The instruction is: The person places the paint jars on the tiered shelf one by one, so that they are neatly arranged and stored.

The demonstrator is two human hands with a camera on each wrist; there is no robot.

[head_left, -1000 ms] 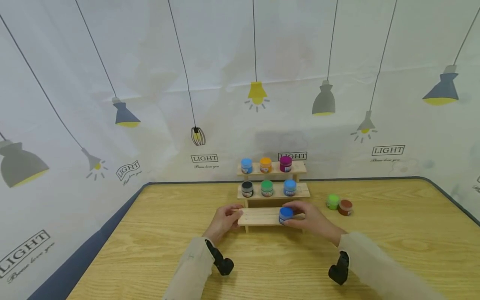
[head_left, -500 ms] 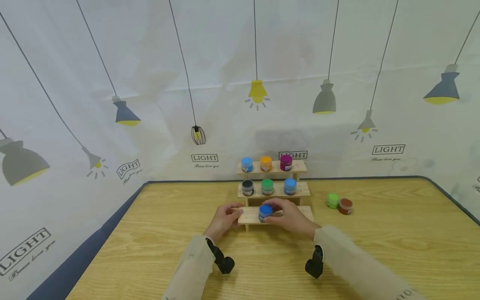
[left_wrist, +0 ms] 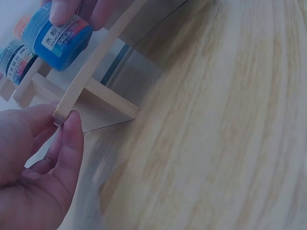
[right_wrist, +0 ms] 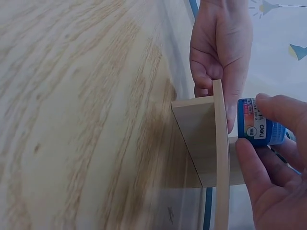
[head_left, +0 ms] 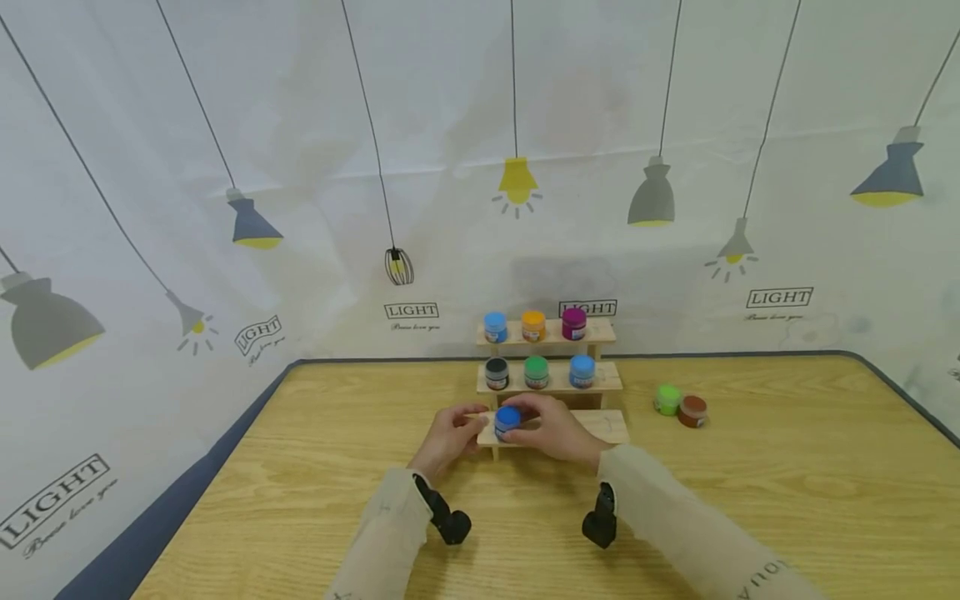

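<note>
My right hand (head_left: 551,427) grips a blue paint jar (head_left: 507,422) over the left end of the lowest step of a small wooden stand (head_left: 600,425). In the right wrist view the thumb and fingers sit around the side of the paint jar (right_wrist: 260,125), its base right at the board. My left hand (head_left: 450,437) pinches the left end of that same step. The left wrist view has the thumb and fingers of the left hand (left_wrist: 43,163) on the board's end, with the blue jar (left_wrist: 60,40) above it.
On the middle step stand black (head_left: 497,373), green (head_left: 536,372) and light blue (head_left: 582,372) jars. Light blue (head_left: 495,327), orange (head_left: 533,326) and purple (head_left: 574,324) jars line the top step. Lime green (head_left: 667,400) and brown (head_left: 692,411) jars stand on the table right of the stand.
My right hand has moved left along the lowest step with the blue paint jar, from its right part to its left end. The left hand stays at the board's end.
</note>
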